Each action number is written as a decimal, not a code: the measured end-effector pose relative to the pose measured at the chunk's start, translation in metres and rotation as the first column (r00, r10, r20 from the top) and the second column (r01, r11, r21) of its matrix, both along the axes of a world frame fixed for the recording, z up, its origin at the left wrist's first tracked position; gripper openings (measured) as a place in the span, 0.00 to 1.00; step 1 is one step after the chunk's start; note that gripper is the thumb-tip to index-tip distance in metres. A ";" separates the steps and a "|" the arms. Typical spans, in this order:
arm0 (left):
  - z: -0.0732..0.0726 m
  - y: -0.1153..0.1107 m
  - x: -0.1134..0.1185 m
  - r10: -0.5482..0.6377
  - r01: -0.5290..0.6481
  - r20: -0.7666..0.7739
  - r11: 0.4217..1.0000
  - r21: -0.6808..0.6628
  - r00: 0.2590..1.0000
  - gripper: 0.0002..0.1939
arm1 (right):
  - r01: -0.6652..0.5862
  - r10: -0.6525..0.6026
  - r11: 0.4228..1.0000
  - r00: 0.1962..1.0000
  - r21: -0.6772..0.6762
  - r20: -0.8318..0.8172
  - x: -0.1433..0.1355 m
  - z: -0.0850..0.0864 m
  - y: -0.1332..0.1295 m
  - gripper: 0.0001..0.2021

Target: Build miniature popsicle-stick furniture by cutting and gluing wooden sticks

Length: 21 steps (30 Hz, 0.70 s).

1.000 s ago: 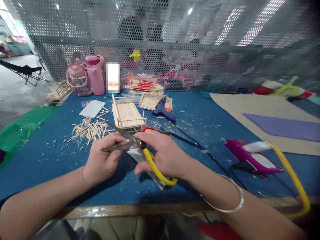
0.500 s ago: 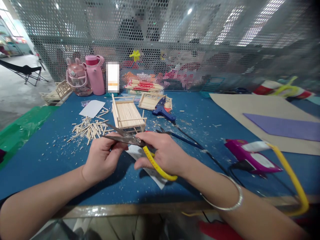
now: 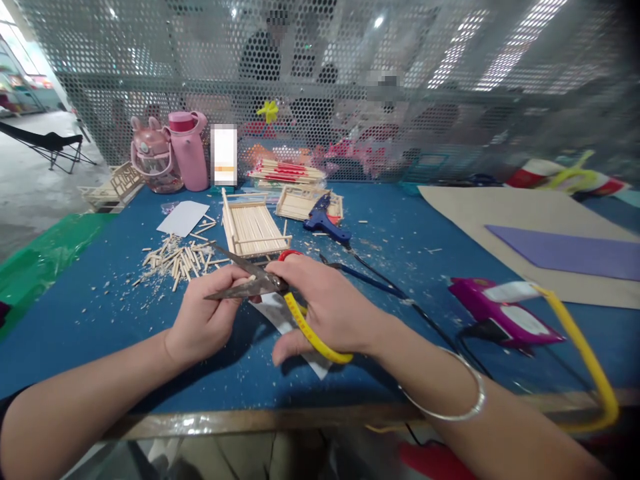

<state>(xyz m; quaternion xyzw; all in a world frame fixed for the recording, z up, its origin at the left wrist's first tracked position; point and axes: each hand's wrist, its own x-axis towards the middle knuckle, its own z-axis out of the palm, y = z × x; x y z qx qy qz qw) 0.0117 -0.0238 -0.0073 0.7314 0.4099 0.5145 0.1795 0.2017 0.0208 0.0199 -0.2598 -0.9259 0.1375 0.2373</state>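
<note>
My right hand holds a pair of scissors by handles wrapped in yellow tape, with some red showing on the upper one. The blades are parted and point left. My left hand is closed right at the blades; a tiny pale end, perhaps of a stick, shows between them, but the rest of what it pinches is hidden. Behind the scissors stands a small bed-like frame of wooden sticks. To its left lies a pile of short cut sticks. A piece of white paper lies under my hands.
A blue glue gun rests by a second stick frame. Pink bottles and bundled sticks stand or lie behind. At right are a magenta tool, a purple sheet and brown board. Perforated metal backs the blue table.
The scissors' blades have spread wider, the lower one dropping in front of my left fingers. My right thumb has moved down, away from the other fingers.
</note>
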 end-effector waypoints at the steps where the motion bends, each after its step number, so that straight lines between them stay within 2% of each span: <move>1: 0.000 0.000 0.000 0.004 -0.004 -0.005 1.000 0.004 1.000 0.09 | -0.003 0.003 1.000 1.000 0.001 -0.006 0.000 0.000 0.000 0.41; 9: 0.001 0.000 0.001 0.057 -0.055 -0.033 0.997 0.049 0.998 0.09 | 0.012 -0.012 1.000 1.000 0.008 -0.025 0.000 0.002 -0.002 0.38; 14: 0.002 0.000 0.000 0.033 -0.031 -0.033 0.998 0.048 0.999 0.09 | -0.007 0.006 1.000 0.999 -0.020 -0.050 0.000 -0.002 -0.002 0.38; 21: 0.003 0.000 0.001 0.028 -0.026 -0.027 0.998 0.059 0.999 0.10 | 0.038 -0.034 0.998 0.997 0.057 -0.072 -0.001 -0.009 -0.001 0.37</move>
